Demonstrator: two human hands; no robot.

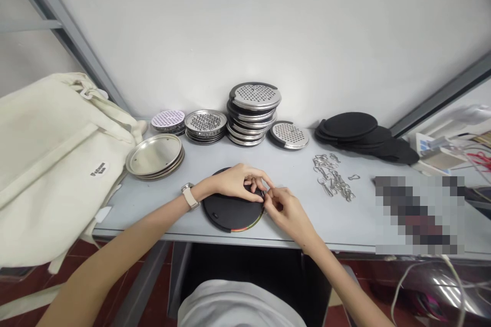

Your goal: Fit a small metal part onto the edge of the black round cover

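Observation:
A round black disc point(233, 212) lies flat on the table in front of me, with a red, yellow and green strip along its near right edge and a small slot at its lower left. My left hand point(243, 182) reaches across its top, thumb and fingers closed at the disc's right rim. At that same rim, my right hand point(283, 208) pinches with fingertips meeting the left ones. Whatever small piece is between them is mostly hidden. To the right lies a loose pile of metal snap hooks point(333, 181), with a single hook point(353, 177) apart from it.
Along the wall stand a tall stack of metal grater discs point(255, 97), a shorter grater stack point(206, 122), a purple-topped stack point(168, 119) and one grater disc point(291, 135). Plain metal plates point(155, 156) sit left, beside a cream bag point(57, 163). Black discs point(351, 126) are piled right.

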